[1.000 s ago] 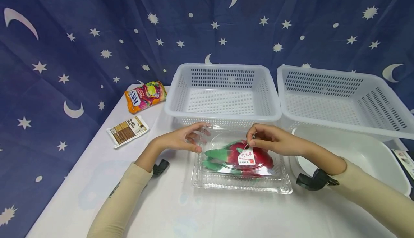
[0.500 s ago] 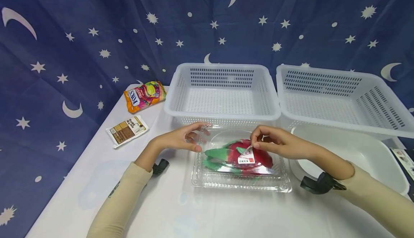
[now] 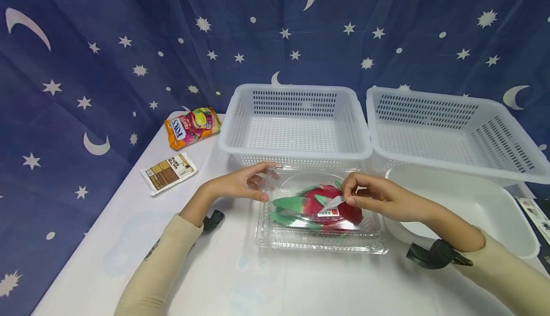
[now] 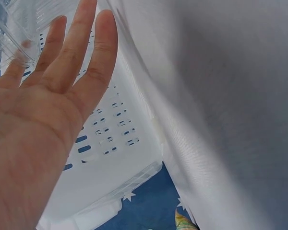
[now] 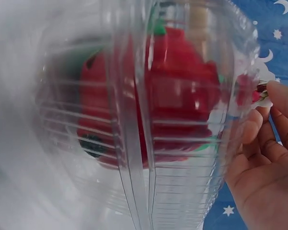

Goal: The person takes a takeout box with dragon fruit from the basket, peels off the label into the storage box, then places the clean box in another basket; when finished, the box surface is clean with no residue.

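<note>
Right grip [image 3: 382, 199] pinches thin, white paper-like label [image 3: 329, 207], partly off clear rectangular plastic box [image 3: 318, 247] below; left grip [image 3: 238, 184] loose, empty; label likely tears, hold near fold; box likely light, slick, brace rim

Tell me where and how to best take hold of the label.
Probably pinch the label by its lifted end, from the right, as the right hand does: that end stands clear of the box, while the printed part looks flat against it.
</note>
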`<state>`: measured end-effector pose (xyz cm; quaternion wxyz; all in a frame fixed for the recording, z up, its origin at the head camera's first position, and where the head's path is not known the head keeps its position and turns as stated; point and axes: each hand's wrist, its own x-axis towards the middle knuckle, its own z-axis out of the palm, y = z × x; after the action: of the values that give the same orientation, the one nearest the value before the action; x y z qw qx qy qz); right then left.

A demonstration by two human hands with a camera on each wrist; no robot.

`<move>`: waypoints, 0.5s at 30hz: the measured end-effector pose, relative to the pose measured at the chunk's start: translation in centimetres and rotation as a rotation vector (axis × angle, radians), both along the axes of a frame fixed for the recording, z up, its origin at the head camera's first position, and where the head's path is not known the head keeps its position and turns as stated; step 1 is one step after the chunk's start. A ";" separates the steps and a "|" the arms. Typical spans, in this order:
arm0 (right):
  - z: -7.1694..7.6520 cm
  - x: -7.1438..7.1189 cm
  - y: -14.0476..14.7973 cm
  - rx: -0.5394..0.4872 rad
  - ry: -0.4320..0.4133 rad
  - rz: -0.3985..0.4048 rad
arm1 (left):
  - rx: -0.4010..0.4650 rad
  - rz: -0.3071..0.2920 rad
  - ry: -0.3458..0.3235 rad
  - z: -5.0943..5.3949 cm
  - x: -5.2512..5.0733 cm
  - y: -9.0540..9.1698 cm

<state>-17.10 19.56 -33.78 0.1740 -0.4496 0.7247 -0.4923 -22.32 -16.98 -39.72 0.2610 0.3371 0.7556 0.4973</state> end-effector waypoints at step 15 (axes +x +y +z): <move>-0.2 1.6 1.1 -0.064 0.009 -0.076 | -0.018 -0.011 0.007 0.3 0.3 0.1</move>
<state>-15.53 20.70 -33.99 0.1373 -0.4295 0.7258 -0.5195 -22.04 -16.84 -39.45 0.2640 0.3405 0.7591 0.4879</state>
